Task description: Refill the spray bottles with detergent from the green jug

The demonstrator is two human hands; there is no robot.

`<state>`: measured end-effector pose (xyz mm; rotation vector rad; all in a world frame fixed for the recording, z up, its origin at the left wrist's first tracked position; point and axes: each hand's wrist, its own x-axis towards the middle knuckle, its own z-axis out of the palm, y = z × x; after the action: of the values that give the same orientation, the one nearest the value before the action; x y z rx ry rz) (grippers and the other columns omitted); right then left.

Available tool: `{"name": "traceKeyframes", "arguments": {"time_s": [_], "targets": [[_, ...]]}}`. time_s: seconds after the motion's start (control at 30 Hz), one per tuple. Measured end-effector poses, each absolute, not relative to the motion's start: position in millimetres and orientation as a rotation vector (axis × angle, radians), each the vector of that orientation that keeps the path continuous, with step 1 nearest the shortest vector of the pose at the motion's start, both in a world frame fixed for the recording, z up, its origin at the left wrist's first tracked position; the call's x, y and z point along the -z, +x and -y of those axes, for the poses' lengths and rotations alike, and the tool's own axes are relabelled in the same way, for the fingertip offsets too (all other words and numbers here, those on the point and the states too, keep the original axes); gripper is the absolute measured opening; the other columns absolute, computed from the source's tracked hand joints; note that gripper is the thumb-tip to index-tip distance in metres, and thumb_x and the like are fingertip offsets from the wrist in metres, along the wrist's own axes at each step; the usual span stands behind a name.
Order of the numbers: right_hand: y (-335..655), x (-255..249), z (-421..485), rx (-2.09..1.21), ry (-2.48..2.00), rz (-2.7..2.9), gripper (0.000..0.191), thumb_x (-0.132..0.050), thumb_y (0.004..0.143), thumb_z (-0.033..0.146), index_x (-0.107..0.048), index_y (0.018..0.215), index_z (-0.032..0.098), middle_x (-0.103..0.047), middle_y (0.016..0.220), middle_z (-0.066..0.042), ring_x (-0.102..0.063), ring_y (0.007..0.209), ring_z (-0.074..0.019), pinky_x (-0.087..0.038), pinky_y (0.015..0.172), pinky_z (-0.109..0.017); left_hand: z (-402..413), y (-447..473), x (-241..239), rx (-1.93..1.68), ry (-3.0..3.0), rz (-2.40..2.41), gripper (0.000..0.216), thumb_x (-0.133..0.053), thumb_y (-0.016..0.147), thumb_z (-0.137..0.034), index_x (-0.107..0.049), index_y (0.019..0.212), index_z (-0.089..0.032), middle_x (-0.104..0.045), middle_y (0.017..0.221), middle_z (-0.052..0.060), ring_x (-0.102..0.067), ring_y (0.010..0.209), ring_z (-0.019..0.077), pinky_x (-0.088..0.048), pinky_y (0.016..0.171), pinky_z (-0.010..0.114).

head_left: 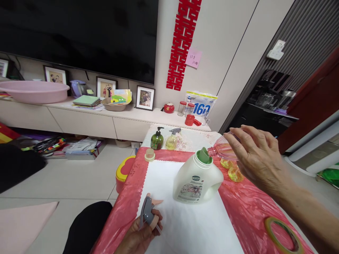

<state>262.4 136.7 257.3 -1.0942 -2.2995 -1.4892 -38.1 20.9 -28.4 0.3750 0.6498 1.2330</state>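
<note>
The person's right grip (pixel 255 155) is wrapped around a transparent pink plastic bottle (pixel 224 148), tilted so that its ribbed neck meets the green plastic spout (pixel 203 155) in the mouth of a pale green plastic jug (pixel 196 181), upright on the white sheet (pixel 206 227) covering part of the table (pixel 251 203). The left grip (pixel 144 229) holds a grey-and-peach spray trigger head (pixel 148 211) at near left, apart from both containers. Pouring into the jug seems in hand, though no stream shows; the next move likely calls for a steady, controlled tilt.
</note>
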Motion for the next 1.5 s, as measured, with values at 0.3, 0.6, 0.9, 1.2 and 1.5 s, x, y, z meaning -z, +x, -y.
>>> {"name": "traceKeyframes", "arguments": {"time_s": [0.3,0.6,0.9,1.2,1.5], "targets": [[261,-260,-140,1.544,-1.01,2.301,0.04,-0.05,0.099,0.009,-0.051,0.138,0.016,-0.052,0.143,-0.011,-0.045,0.134,-0.0332,-0.038,0.105,-0.051,-20,-35,21,-1.242,0.376,-0.674,0.042,-0.097,0.06,-0.04,-0.079,0.095,-0.025,-0.073,0.098,0.005,-0.064,0.084,0.0186,-0.049,0.079,0.032],[254,-267,-138,1.647,-0.89,2.258,0.033,-0.048,0.102,0.007,-0.052,0.134,0.015,-0.057,0.137,-0.01,-0.05,0.131,-0.0311,-0.039,0.104,-0.05,-20,-36,17,-1.223,0.378,-0.668,0.044,-0.097,0.059,-0.039,-0.077,0.095,-0.023,-0.073,0.098,0.006,-0.064,0.084,0.0196,-0.048,0.08,0.033],[253,-265,-133,1.628,-0.918,2.335,0.038,-0.049,0.1,0.005,-0.051,0.137,0.014,-0.053,0.142,-0.013,-0.044,0.137,-0.0321,-0.036,0.108,-0.054,-17,-35,17,-1.239,0.347,-0.652,0.042,-0.096,0.062,-0.034,-0.076,0.097,-0.024,-0.073,0.099,0.005,-0.064,0.086,0.0202,-0.046,0.083,0.034],[260,-242,-133,1.41,-1.172,2.271,0.044,-0.047,0.094,0.007,-0.05,0.137,0.015,-0.054,0.139,-0.013,-0.047,0.131,-0.0342,-0.04,0.097,-0.049,-19,-35,15,-1.252,0.342,-0.676,0.051,-0.097,0.062,-0.037,-0.076,0.107,-0.029,-0.072,0.098,0.004,-0.064,0.083,0.0176,-0.049,0.08,0.033],[298,-196,-81,0.609,-1.354,2.172,0.058,-0.054,0.099,0.053,-0.045,0.144,0.017,-0.057,0.132,-0.013,-0.059,0.112,-0.0306,-0.048,0.088,-0.041,-25,-35,6,-1.332,0.199,-0.675,0.047,-0.097,0.064,-0.023,-0.075,0.106,-0.02,-0.076,0.097,0.005,-0.069,0.083,0.014,-0.055,0.081,0.027]]}}
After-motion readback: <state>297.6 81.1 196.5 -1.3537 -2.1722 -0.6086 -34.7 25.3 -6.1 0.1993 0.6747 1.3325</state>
